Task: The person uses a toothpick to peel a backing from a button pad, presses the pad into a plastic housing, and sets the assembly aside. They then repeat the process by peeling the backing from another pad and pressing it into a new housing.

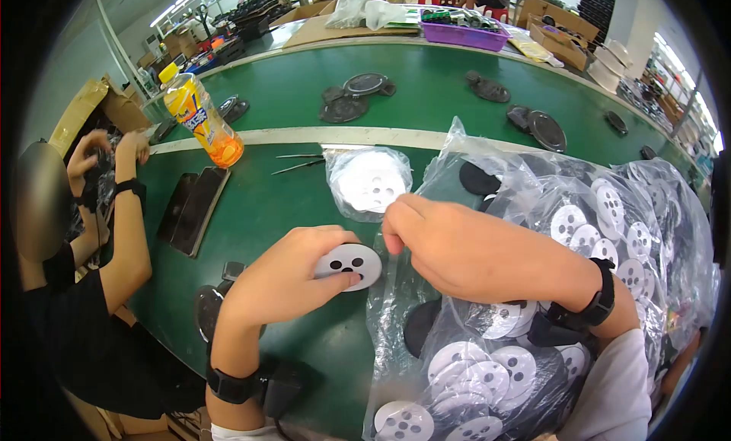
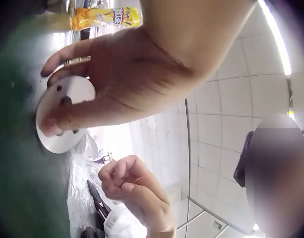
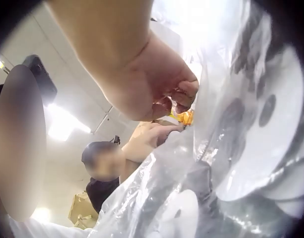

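My left hand (image 1: 285,277) grips a white round disc (image 1: 369,267) with several dark round spots, its thumb lying across the face. In the left wrist view the same disc (image 2: 60,141) is tilted, with fingers behind its edge. To the right, my right hand (image 1: 464,247) hovers over the edge of a large clear plastic bag (image 1: 396,319), its fingers curled in and fingertips together. No held thing shows clearly between those fingertips (image 3: 184,101). Just beyond both hands lies a small clear bag of white spotted discs (image 1: 369,178). More white discs (image 1: 457,365) fill the large bag.
Tweezers (image 1: 298,167), a dark phone-like slab (image 1: 194,209) and a drink bottle (image 1: 199,117) are on the green table (image 1: 304,380). Black round parts (image 1: 365,85) sit on the green surface beyond the pale strip. Another person's arm (image 1: 126,235) is at the left. Behind stands a purple basket (image 1: 464,35).
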`<state>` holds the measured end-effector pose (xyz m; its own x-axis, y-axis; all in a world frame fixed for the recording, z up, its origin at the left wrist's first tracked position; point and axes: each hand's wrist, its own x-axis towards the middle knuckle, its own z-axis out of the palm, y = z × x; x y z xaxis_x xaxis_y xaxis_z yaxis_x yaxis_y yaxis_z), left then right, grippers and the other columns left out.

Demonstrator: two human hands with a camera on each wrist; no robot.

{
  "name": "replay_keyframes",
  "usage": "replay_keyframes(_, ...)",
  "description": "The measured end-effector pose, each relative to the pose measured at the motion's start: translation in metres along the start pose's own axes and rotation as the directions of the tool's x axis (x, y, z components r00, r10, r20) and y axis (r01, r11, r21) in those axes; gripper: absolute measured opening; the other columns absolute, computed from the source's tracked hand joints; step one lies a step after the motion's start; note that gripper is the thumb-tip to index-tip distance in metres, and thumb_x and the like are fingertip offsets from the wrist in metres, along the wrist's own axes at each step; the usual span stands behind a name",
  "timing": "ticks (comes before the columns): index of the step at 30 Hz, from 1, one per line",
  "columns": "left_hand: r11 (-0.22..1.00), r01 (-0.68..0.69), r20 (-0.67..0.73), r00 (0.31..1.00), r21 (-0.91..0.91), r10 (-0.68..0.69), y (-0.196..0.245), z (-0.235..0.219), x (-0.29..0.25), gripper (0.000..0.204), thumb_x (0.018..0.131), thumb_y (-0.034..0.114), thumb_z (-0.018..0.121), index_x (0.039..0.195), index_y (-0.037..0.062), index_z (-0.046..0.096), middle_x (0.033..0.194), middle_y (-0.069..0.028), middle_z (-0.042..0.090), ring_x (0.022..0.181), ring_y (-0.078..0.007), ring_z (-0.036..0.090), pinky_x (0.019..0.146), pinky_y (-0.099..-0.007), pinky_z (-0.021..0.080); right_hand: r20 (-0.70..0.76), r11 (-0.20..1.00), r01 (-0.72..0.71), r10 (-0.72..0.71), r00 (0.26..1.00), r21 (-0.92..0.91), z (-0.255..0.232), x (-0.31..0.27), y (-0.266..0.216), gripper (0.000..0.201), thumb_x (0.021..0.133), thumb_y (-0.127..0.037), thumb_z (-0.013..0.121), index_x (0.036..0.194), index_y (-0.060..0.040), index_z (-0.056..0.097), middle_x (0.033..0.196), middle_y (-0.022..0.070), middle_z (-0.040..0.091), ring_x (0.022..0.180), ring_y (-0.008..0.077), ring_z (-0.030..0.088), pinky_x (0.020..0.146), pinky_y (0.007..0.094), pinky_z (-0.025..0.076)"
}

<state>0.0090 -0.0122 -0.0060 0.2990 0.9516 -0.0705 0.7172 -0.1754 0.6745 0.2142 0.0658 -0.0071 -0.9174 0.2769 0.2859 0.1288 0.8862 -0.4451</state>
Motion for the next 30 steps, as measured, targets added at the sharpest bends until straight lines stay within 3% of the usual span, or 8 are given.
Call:
replay_keyframes(1,1.000,-0.010,0.001,1.000,0.000,0.010,0.006,-0.001,0.001,0.032,0.067,0.010,0.070,0.094,-0.0018,0.056,0.086,-0.0137,0.062,0.071,-0.0266,0.060,0.064,-0.0318,0.048,-0.002,1.000,-0.006,0.006,1.000,-0.008,-0.004,0.001,0.002,0.017,0.074,-0.001,0.049,0.088,0.0044,0.041,0.078,0.0228,0.054,0.067,0.0395,0.055,0.058,0.0433,0.043)
replay_keyframes(3,0.738,0.024,-0.095,0.988,-0.674,-0.119,0.019,-0.001,-0.002,0.026,0.075,0.009,0.065,0.097,-0.0018,0.057,0.084,-0.0084,0.061,0.071,-0.0154,0.059,0.059,-0.0252,0.048,-0.212,0.996,0.090,-0.086,0.973,0.014,-0.013,0.007,0.003,0.020,0.072,0.001,0.049,0.091,0.0046,0.042,0.071,0.0224,0.054,0.063,0.0383,0.054,0.056,0.0431,0.042)
replay_keyframes(4,0.739,-0.071,-0.163,0.985,-0.670,-0.054,0.017,-0.001,-0.002,0.027,0.078,0.009,0.064,0.101,-0.0019,0.056,0.085,-0.0053,0.059,0.075,-0.0098,0.057,0.059,-0.0221,0.049,-0.088,0.997,-0.077,0.076,0.993,-0.012,-0.027,0.009,-0.007,0.022,0.076,-0.003,0.050,0.094,0.0043,0.040,0.063,0.0199,0.052,0.058,0.0371,0.053,0.053,0.0426,0.041)
replay_keyframes(9,0.632,-0.255,-0.405,0.909,-0.732,-0.103,0.023,0.006,0.002,0.032,0.076,0.008,0.064,0.103,-0.0032,0.052,0.088,-0.0095,0.061,0.075,-0.0140,0.060,0.058,-0.0249,0.051,-0.110,0.975,-0.141,0.161,0.981,0.171,-0.038,0.002,-0.016,0.024,0.085,-0.013,0.048,0.099,0.0010,0.035,0.062,0.0109,0.046,0.057,0.0280,0.052,0.056,0.0351,0.042)
replay_keyframes(18,0.688,-0.330,-0.603,0.773,-0.646,-0.196,0.045,0.019,-0.003,0.035,0.073,0.015,0.063,0.101,-0.0016,0.049,0.080,-0.0129,0.060,0.061,-0.0171,0.059,0.043,-0.0238,0.044,-0.244,0.976,-0.039,0.093,0.965,0.214,-0.033,0.005,-0.020,0.008,0.083,-0.002,0.051,0.090,0.0012,0.051,0.078,0.0107,0.056,0.066,0.0197,0.056,0.056,0.0307,0.043)
replay_keyframes(21,0.660,-0.369,-0.595,0.790,-0.654,-0.148,0.044,0.016,-0.008,0.028,0.076,0.004,0.062,0.101,-0.0050,0.052,0.088,-0.0107,0.060,0.073,-0.0147,0.060,0.052,-0.0237,0.051,-0.349,0.980,0.045,0.025,0.937,0.191,-0.031,0.007,-0.019,0.007,0.079,-0.001,0.057,0.085,-0.0007,0.059,0.077,0.0089,0.059,0.062,0.0185,0.056,0.055,0.0283,0.043)
replay_keyframes(23,0.668,-0.386,-0.611,0.781,-0.636,-0.130,0.046,0.018,-0.009,0.028,0.076,0.003,0.062,0.101,-0.0051,0.052,0.089,-0.0107,0.060,0.074,-0.0145,0.060,0.053,-0.0234,0.051,-0.412,0.990,0.138,-0.129,0.902,-0.008,-0.032,0.008,-0.017,0.009,0.075,0.001,0.059,0.083,-0.0020,0.062,0.074,0.0076,0.062,0.056,0.0189,0.055,0.053,0.0277,0.043)
replay_keyframes(30,0.662,-0.449,-0.650,0.756,-0.600,-0.077,0.048,0.021,-0.009,0.028,0.076,0.000,0.061,0.102,-0.0059,0.051,0.091,-0.0111,0.060,0.076,-0.0141,0.060,0.054,-0.0224,0.050,-0.443,0.980,0.194,-0.191,0.876,-0.040,-0.031,0.010,-0.018,0.013,0.070,0.003,0.059,0.081,-0.0033,0.062,0.072,0.0058,0.062,0.055,0.0184,0.053,0.050,0.0276,0.040)
